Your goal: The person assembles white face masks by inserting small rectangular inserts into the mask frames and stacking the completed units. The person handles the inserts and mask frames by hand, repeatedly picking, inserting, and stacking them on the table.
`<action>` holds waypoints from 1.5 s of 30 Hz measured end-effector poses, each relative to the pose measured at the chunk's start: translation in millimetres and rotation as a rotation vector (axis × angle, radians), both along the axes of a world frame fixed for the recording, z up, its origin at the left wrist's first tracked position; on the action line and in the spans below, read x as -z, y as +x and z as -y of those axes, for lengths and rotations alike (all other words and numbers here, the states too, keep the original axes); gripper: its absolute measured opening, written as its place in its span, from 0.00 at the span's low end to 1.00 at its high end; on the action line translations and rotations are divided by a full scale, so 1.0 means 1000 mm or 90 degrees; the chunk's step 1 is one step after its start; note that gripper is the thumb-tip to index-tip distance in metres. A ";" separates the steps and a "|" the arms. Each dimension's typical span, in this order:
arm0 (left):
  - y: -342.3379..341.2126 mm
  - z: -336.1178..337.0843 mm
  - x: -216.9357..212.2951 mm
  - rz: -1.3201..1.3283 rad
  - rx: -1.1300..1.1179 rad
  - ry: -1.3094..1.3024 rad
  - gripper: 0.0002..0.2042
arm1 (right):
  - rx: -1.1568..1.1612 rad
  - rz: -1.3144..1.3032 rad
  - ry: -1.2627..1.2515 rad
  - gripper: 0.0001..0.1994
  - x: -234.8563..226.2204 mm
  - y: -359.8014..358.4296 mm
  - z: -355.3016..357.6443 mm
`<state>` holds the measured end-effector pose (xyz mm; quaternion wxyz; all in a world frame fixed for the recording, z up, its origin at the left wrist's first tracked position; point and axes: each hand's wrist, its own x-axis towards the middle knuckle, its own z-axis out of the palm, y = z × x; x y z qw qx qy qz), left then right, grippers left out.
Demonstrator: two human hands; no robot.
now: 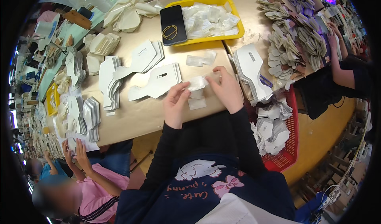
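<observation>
Between my two hands, just above the table, is a small, whitish, see-through patch. My left hand pinches its left edge between thumb and fingers. At its right edge, the thumb and fingertips of my right hand are closed on it. More see-through patches lie on the table just below my fingers, and a pair of overlapping patches lies beyond them. Left of my hands is a fanned stack of white, slotted shoe-shaped pieces.
A yellow tray of patches stands at the back, with a black phone and rubber band over its left side. Cut-piece stacks sit right, above a red basket. A co-worker sits left; another person's arm shows right.
</observation>
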<state>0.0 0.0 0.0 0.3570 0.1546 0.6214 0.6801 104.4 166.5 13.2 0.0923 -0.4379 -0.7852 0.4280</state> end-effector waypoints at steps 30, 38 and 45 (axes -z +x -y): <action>0.018 -0.024 -0.043 -0.234 0.344 0.121 0.21 | 0.147 -0.564 -0.639 0.03 -0.039 0.090 0.039; 0.034 -0.012 -0.042 -0.163 0.283 0.164 0.23 | 0.160 -0.532 -0.667 0.05 -0.039 0.074 0.055; 0.040 -0.015 -0.046 -0.282 0.272 0.154 0.25 | 0.224 -0.513 -0.576 0.04 -0.038 0.072 0.064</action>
